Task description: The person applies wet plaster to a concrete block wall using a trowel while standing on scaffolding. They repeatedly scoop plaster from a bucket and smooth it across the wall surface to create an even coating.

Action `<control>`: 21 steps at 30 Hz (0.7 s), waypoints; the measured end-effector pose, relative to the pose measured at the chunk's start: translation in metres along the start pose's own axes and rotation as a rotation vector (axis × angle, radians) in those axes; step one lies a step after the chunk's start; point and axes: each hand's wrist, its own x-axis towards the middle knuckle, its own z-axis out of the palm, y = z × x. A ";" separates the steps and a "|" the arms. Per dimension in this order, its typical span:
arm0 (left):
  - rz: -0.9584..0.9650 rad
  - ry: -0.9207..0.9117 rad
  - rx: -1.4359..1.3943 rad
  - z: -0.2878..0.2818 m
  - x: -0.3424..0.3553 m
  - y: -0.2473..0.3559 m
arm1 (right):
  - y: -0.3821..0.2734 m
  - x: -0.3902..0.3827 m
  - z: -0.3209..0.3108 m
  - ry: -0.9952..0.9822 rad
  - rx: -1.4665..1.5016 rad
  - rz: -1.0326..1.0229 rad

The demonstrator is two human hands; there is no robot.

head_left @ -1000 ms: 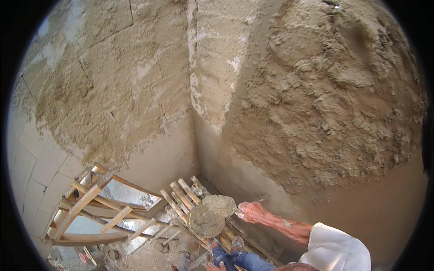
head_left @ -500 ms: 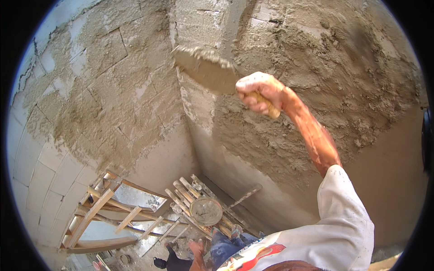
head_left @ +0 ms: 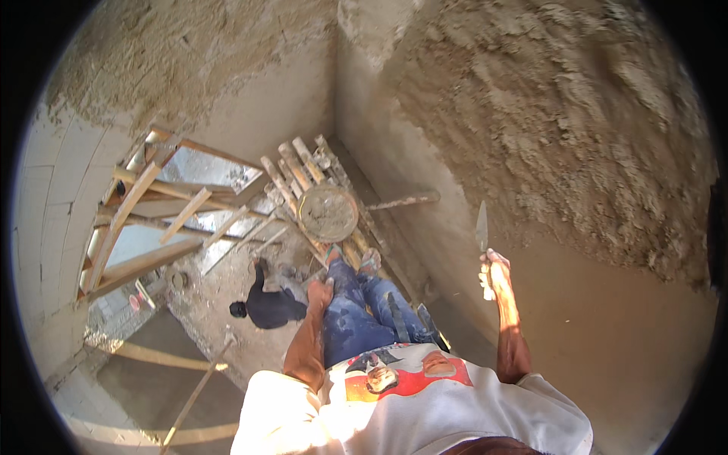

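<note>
My right hand (head_left: 497,271) is closed round the handle of a trowel (head_left: 482,227), held out to the right in front of the wall. Its narrow blade points away from me and shows nearly edge-on. My left hand (head_left: 320,294) hangs low beside my left thigh, its fingers curled and nothing seen in them. Beyond my feet stands a round bucket of grey mortar (head_left: 327,212), on a platform of poles (head_left: 297,171). Rough wet mortar (head_left: 546,136) coats the upper right wall, with a smoother band below it.
On the floor below, a person in dark clothes (head_left: 273,305) crouches left of my legs. A wooden frame of beams (head_left: 144,189) stands at the left. A pole (head_left: 402,201) spans from the platform to the right wall. The block wall (head_left: 53,197) rises at far left.
My right hand has come down from high at the wall corner, and the mortar heaped on the trowel is no longer seen. My view has tipped down, showing my left arm and the bucket more fully.
</note>
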 end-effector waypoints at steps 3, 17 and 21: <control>-0.208 -0.270 0.108 0.017 0.015 0.029 | 0.126 0.049 0.072 -0.040 -0.221 0.084; -0.388 -0.212 0.085 0.094 -0.025 0.004 | 0.182 0.366 0.427 -0.360 -1.379 -0.882; -0.438 -0.179 0.055 0.105 -0.033 -0.014 | 0.220 0.368 0.492 -0.608 -1.409 -0.887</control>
